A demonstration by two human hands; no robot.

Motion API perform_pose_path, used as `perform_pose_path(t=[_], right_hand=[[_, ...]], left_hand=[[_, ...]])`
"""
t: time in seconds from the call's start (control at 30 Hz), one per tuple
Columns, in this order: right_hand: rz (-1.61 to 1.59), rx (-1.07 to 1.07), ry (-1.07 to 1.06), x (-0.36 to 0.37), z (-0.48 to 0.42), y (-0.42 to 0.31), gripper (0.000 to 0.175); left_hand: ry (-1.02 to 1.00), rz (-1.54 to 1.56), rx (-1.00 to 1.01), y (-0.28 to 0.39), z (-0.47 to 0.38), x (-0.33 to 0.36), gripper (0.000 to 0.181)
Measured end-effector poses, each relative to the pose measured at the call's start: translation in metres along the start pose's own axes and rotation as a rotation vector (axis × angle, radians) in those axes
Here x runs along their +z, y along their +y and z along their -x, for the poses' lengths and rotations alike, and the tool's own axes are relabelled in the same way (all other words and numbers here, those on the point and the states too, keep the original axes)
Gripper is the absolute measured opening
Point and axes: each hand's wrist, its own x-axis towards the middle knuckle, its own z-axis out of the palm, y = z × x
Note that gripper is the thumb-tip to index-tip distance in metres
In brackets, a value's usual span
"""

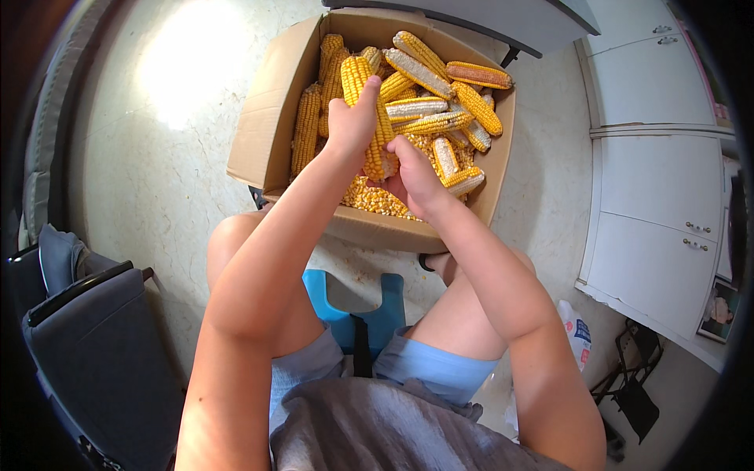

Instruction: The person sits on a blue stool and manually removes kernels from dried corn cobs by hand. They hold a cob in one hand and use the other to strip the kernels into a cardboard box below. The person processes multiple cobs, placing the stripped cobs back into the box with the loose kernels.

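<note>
A large ear of dried yellow corn [381, 134] is held over an open cardboard box [389, 231]. My left hand [355, 120] grips its middle, thumb pointing up; at its top another yellow ear [356, 76] shows beside the thumb, and I cannot tell whether that hand holds it too. My right hand [412, 176] closes around the lower end of the held ear, with some fingers hidden beneath. Loose kernels [377, 199] lie in the near part of the box. Full ears [306, 129] stand along its left side, and partly shelled ears [419, 72] are heaped at the right.
A blue plastic stool [365, 306] is between my legs. White cabinets [654, 176] line the right side, with a black folding frame [636, 382] and a plastic bag [574, 332] below. A dark grey chair [100, 341] stands at left; a grey panel [471, 20] borders the box's far side.
</note>
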Motion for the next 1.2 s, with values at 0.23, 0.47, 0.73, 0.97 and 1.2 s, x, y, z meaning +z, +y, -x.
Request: perform_pose_path(t=[0.23, 0.47, 0.73, 0.97, 1.2], right_hand=[[-0.025, 0.006, 0.086, 0.016, 0.009, -0.006, 0.024], [0.021, 0.019, 0.164, 0.020, 0.008, -0.005, 0.022], [0.193, -0.008, 0.179, 0.013, 0.002, -0.003, 0.021], [0.372, -0.071, -0.081, 0.015, 0.081, -0.058, 0.028], [-0.462, -0.234, -0.726, 0.090, 0.177, -0.053, 0.028]], left_hand=[[0.102, -0.201, 0.161, 0.001, 0.009, 0.001, 0.063], [0.045, -0.152, 0.109, -0.003, 0.004, 0.001, 0.065], [-0.056, -0.039, 0.003, 0.001, 0.001, -0.003, 0.065], [-0.038, 0.019, -0.189, -0.002, -0.006, -0.023, 0.078], [-0.082, -0.053, -0.246, 0.009, 0.018, -0.037, 0.065]])
